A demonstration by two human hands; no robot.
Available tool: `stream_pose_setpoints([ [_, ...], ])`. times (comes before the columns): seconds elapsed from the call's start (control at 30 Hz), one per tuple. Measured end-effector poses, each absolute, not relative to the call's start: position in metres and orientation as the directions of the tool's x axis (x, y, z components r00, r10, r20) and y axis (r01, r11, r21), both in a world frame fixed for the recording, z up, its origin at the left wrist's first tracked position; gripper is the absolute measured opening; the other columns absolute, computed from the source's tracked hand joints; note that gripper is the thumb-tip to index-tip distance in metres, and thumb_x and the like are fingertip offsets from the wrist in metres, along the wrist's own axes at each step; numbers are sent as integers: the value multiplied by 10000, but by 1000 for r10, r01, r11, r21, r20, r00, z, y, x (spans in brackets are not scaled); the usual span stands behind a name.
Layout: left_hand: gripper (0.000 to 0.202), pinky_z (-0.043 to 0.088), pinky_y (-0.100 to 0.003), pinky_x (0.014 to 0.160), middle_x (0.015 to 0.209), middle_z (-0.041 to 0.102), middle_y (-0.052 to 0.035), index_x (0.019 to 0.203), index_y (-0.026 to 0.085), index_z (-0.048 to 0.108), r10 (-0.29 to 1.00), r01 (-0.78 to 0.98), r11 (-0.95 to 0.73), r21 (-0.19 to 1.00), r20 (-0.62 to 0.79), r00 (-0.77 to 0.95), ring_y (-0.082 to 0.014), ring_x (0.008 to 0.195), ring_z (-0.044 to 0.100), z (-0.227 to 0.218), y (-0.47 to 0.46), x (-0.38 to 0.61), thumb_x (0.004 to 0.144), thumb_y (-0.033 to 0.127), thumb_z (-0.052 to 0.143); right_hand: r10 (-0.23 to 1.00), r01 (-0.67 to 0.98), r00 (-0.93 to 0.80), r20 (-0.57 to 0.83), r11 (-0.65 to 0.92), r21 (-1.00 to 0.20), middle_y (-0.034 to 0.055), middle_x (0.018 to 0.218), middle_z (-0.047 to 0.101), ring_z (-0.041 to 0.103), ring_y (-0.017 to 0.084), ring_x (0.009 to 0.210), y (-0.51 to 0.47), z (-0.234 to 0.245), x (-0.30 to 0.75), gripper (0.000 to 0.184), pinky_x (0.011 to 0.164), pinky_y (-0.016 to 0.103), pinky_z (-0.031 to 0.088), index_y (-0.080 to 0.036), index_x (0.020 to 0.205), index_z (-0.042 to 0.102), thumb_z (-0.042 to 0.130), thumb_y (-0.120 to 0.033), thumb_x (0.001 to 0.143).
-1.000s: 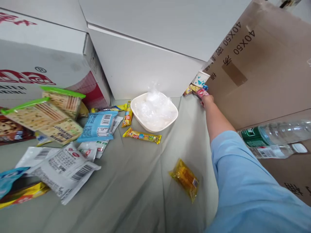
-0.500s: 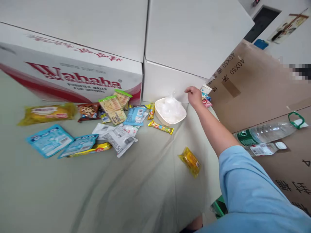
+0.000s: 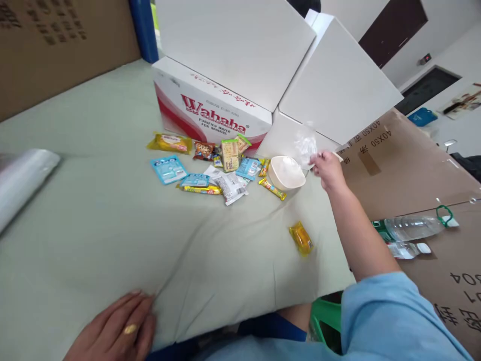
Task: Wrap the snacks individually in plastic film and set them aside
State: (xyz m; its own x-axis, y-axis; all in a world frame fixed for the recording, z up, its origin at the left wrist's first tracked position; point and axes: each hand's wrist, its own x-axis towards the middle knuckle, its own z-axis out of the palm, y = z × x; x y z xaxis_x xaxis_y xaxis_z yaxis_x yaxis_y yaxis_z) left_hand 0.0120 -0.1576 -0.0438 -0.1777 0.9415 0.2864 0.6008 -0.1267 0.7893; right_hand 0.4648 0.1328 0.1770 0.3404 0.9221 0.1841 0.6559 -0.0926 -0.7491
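Note:
My right hand (image 3: 327, 169) is stretched out past a white bowl (image 3: 286, 173) and pinches a crumpled clear plastic bag (image 3: 305, 147), held up above the bowl's right rim. My left hand (image 3: 116, 331) lies flat on the pale green cloth (image 3: 112, 225) at the near edge, fingers spread, a ring on one finger, holding nothing. Left of the bowl lies a scatter of snack packets (image 3: 221, 173). A yellow packet (image 3: 301, 238) lies alone nearer to me, and a small yellow bar (image 3: 272, 189) rests just in front of the bowl.
A white and red Wahaha carton (image 3: 210, 108) and a white box (image 3: 338, 85) stand behind the snacks. Brown cardboard (image 3: 406, 165) lies to the right with two plastic water bottles (image 3: 413, 230) on it. A roll of clear film (image 3: 22, 180) lies at far left.
My right hand came back from the corner by the cardboard, took the clear bag out of the bowl and lifted it. The view pulled back and my left hand came into sight.

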Motion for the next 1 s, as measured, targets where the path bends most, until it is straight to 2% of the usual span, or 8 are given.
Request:
stream_pose_setpoints([
  [0.13, 209, 538, -466, 843, 921, 779, -54, 905, 302, 749, 942, 652, -138, 746, 303, -147, -315, 909, 724, -10, -151, 29, 921, 474, 630, 968, 301, 208, -137, -197, -933, -25, 650, 561, 334, 90, 496, 3, 122, 415, 378, 471, 251, 227, -228, 737, 571, 813, -515, 781],
  [0.3, 400, 554, -354, 671, 898, 760, -59, 1017, 234, 741, 984, 165, 176, 970, -173, -33, -218, 723, 672, 25, -149, 81, 920, 599, 607, 946, 97, 171, -274, -293, -951, -36, 644, 496, 353, 122, 520, -147, 39, 351, 392, 476, 274, 276, -263, 787, 583, 754, -603, 881],
  [0.43, 547, 486, -259, 525, 1193, 741, -120, 1217, 191, 656, 897, -235, 443, 865, -426, 122, -102, 587, 574, 28, -152, 122, 787, 508, 770, 925, -108, 88, -370, -360, -927, -46, 633, 434, 331, 120, 522, -201, 24, 319, 415, 483, 276, 304, -271, 794, 567, 777, -624, 854],
  [0.53, 635, 324, -180, 442, 1165, 698, -96, 1250, 203, 595, 822, -392, 568, 724, -525, 221, -60, 569, 534, 30, -154, 136, 727, 474, 833, 920, -217, 17, -391, -378, -900, -53, 624, 429, 322, 111, 514, -205, 36, 315, 381, 504, 278, 325, -271, 804, 608, 817, -588, 831],
  [0.63, 529, 203, -172, 432, 857, 645, -7, 1034, 183, 618, 775, -441, 632, 637, -507, 377, -50, 531, 463, 35, -155, 136, 704, 503, 880, 908, -244, -68, -413, -417, -876, -55, 624, 447, 316, 108, 505, -200, 44, 323, 380, 506, 278, 329, -268, 818, 634, 833, -591, 816],
  [0.73, 470, 247, -193, 469, 664, 545, 42, 840, 174, 606, 837, -441, 547, 711, -455, 305, -56, 515, 403, 37, -156, 131, 697, 520, 891, 880, -99, -126, -457, -470, -877, -36, 646, 524, 396, 130, 528, -194, 39, 330, 388, 515, 282, 358, -258, 907, 690, 788, -630, 857],
  [0.87, 401, 327, -228, 524, 593, 518, 49, 865, 178, 643, 913, -272, 406, 872, -398, 88, -97, 538, 431, 34, -163, 126, 789, 541, 797, 959, 28, 152, -237, -244, -969, 58, 1057, 720, 633, 205, 908, -187, 33, 333, 469, 798, 332, 541, -275, 1149, 729, 678, -688, 933],
  [1.0, 380, 354, -243, 539, 642, 541, 33, 842, 192, 643, 944, -140, 327, 935, -317, 86, -117, 577, 454, 32, -171, 126, 847, 559, 736, 990, 74, 36, -135, -138, -988, 77, 1317, 699, 623, 255, 1198, -180, 39, 328, 668, 1022, 385, 525, -297, 1334, 688, 863, -633, 784],
])
